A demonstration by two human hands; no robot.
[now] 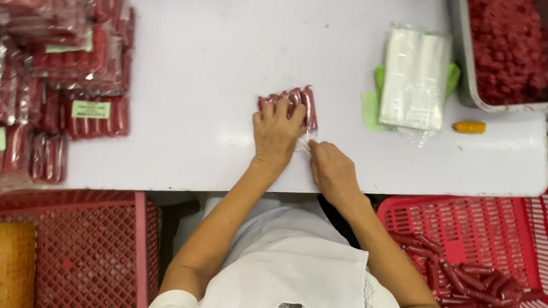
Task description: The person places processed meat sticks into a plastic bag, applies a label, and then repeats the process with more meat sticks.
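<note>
While the left hand (277, 133) presses flat on a small sausage bag (292, 105) mid-frame, the right hand (332, 171) pinches its open end. Many sealed packs (52, 68) fill the upper left; loose sausages (475, 286) wait lower right.

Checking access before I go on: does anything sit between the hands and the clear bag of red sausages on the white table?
Nothing visible does. The left hand lies flat on the clear bag of red sausages; the right hand pinches its open plastic end.

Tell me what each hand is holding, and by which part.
The left hand presses flat on a clear bag of red sausages lying on the table. The right hand pinches the bag's open end.
</note>
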